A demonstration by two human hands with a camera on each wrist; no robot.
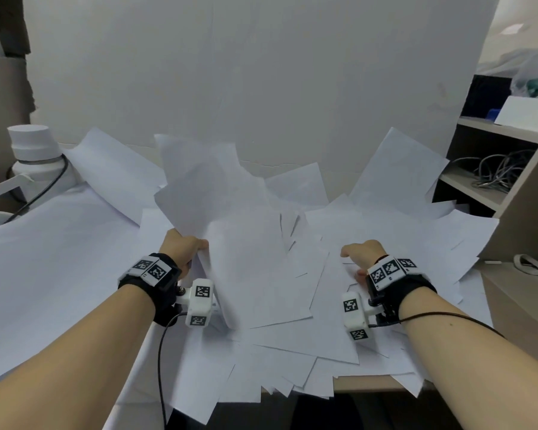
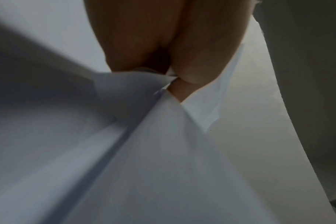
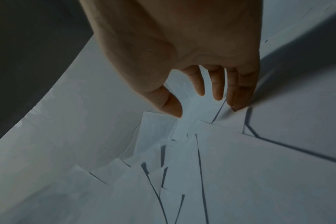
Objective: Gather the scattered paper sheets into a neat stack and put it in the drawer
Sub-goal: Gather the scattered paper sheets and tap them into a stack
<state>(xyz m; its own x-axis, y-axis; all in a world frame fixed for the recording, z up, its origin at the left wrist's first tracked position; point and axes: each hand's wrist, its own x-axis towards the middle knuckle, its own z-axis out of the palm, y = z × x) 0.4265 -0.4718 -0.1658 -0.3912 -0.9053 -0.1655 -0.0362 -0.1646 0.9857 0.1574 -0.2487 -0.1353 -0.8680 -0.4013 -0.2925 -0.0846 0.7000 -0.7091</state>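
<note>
The paper sheets [image 1: 271, 274] lie scattered in an overlapping layer across the surface [image 1: 367, 384], from the centre out to 3 o'clock, with several edges hanging over the near edge at 6 o'clock. Only a thin strip of the surface shows under them.

The left hand [image 1: 184, 249] is clamped on a raised bundle of sheets [image 1: 199, 187] that stands up toward 12 o'clock. In the left wrist view the fingers [image 2: 192, 66] pinch folded paper edges; the palm is cut off at the top and the rest of the frame is filled with blurred paper, so the number of sheets held cannot be determined.

The right hand [image 1: 364, 252] sits at 3 o'clock of centre, well apart from the left hand. In the right wrist view [image 3: 182, 53] its fingers are extended and spread, with the outer fingertips [image 3: 238, 106] touching a sheet; it holds nothing. In the head view the fingertips are hidden behind the back of the hand.

At 9 o'clock a white bottle [image 1: 35, 153] stands at the edge of the sheets, with a black cable [image 1: 41, 190] running beside it. At 2 o'clock a shelf unit [image 1: 510, 169] holds tangled cables [image 1: 494, 169]; its right side is cut off by the frame. The drawer cannot be made out in any view.
</note>
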